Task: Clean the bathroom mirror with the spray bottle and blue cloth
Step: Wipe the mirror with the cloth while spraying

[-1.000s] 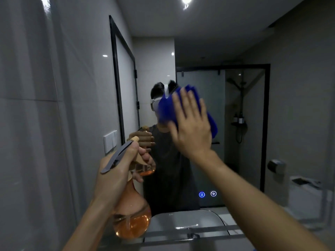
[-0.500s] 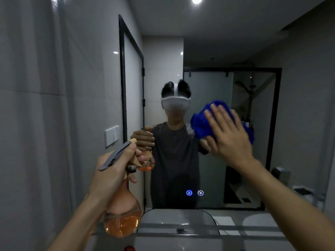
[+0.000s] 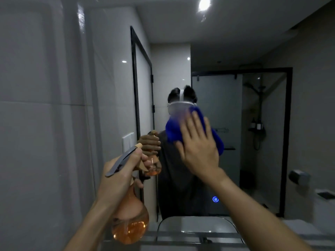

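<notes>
Head view, facing the mirror (image 3: 226,105). The right hand (image 3: 199,149) lies flat, fingers spread, pressing the blue cloth (image 3: 174,131) against the glass at centre; the hand hides most of the cloth, which shows only above the fingers and at the hand's left and right edges. The cloth and hand cover the lower part of the reflected head; the headset (image 3: 179,106) shows above them. The left hand (image 3: 119,176) is wrapped around the neck of the spray bottle (image 3: 130,223), held upright at lower left, apart from the glass; the fingers conceal the trigger and most of the spray head, and only a grey lever (image 3: 121,163) stands out. Orange liquid fills the bottle's round base. The bottle's reflection appears just beyond, partly hidden by the fingers. A blue lit button (image 3: 215,199) glows low on the mirror; a second beside it cannot be made out behind the right forearm. The basin (image 3: 195,225) is cut off by the lower edge. The room is dim and the fine detail is blurred
</notes>
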`<state>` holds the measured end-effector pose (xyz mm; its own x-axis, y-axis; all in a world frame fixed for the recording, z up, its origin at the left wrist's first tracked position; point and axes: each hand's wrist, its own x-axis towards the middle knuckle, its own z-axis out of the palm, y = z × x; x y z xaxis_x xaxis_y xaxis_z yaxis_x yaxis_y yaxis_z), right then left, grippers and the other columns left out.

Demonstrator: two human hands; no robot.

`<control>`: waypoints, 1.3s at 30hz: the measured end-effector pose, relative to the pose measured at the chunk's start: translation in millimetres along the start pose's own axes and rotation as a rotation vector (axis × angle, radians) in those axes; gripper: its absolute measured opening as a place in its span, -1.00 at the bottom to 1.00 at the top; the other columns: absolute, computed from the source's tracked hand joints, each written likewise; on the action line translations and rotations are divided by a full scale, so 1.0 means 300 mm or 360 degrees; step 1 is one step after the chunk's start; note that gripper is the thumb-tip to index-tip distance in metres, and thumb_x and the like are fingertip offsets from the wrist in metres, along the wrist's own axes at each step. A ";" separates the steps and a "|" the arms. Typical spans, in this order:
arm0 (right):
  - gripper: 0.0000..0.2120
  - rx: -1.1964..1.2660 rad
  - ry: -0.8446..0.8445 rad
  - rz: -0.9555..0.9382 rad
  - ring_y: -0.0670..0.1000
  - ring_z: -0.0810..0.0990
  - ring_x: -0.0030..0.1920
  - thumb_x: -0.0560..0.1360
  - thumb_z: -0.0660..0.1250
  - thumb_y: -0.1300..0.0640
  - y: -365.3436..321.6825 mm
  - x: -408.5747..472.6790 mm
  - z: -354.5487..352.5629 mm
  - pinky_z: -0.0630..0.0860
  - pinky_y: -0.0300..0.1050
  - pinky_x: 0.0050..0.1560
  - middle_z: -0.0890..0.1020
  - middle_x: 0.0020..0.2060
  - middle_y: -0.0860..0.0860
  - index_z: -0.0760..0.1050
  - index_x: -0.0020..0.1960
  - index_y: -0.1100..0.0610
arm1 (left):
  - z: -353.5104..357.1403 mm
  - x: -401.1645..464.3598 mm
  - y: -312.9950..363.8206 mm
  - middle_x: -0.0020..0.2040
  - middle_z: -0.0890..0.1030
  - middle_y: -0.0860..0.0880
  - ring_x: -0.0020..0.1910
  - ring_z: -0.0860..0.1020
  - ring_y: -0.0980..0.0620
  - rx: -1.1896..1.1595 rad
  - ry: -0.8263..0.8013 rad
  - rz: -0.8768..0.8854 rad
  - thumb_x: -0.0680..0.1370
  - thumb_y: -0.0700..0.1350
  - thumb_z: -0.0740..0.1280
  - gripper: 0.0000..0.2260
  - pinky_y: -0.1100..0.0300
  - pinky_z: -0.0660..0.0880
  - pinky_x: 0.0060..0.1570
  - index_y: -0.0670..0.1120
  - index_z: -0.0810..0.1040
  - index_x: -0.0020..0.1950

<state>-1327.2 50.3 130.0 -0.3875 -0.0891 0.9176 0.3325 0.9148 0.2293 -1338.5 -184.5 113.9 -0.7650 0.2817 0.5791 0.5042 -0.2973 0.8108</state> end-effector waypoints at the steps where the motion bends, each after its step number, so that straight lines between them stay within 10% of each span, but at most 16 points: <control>1: -0.34 -0.0026 -0.0040 -0.0137 0.15 0.01 0.59 0.62 0.13 -0.10 -0.025 -0.053 0.023 0.08 0.24 0.53 0.09 0.58 0.15 0.04 0.60 0.16 | -0.012 -0.003 -0.010 -0.18 0.71 -0.18 -0.21 0.70 -0.05 0.0009 0.0009 -0.0005 0.59 -0.03 0.31 -0.74 0.21 0.56 -0.46 -0.22 0.66 -0.06; 20: -0.39 -0.0055 -0.0221 -0.0275 0.12 0.06 0.59 0.65 0.01 -0.14 -0.065 -0.210 0.069 0.21 0.26 0.48 0.12 0.58 0.13 0.08 0.59 0.15 | -0.180 -0.005 -0.105 -0.31 0.68 -0.11 -0.19 0.68 -0.18 0.0167 0.0305 -0.0190 0.57 0.09 0.37 -0.73 0.17 0.41 -0.48 -0.09 0.66 -0.17; 33: -0.32 0.0189 0.0073 0.0301 0.14 -0.09 0.60 0.64 -0.09 -0.20 -0.298 0.373 -0.014 -0.07 0.22 0.56 -0.02 0.60 0.15 -0.09 0.61 0.16 | -0.260 0.043 -0.039 -0.20 0.73 -0.13 -0.14 0.71 -0.04 -0.0012 0.0362 -0.0045 0.58 0.00 0.36 -0.75 0.14 0.47 -0.51 -0.06 0.71 -0.22; 39: -0.30 0.0157 -0.0086 -0.0539 0.17 -0.07 0.60 0.59 0.21 -0.04 -0.488 -0.021 0.160 -0.08 0.25 0.54 0.03 0.59 0.15 0.01 0.61 0.16 | -0.271 0.040 -0.027 -0.22 0.73 -0.12 -0.16 0.71 -0.03 0.0057 0.0381 -0.0007 0.58 0.02 0.35 -0.75 0.14 0.50 -0.42 -0.10 0.69 -0.17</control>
<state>-1414.7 -64.2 74.9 -0.5073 -0.3753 0.7758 0.0940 0.8707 0.4827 -1384.1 -252.8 107.3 -0.8381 0.0576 0.5424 0.5114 -0.2629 0.8181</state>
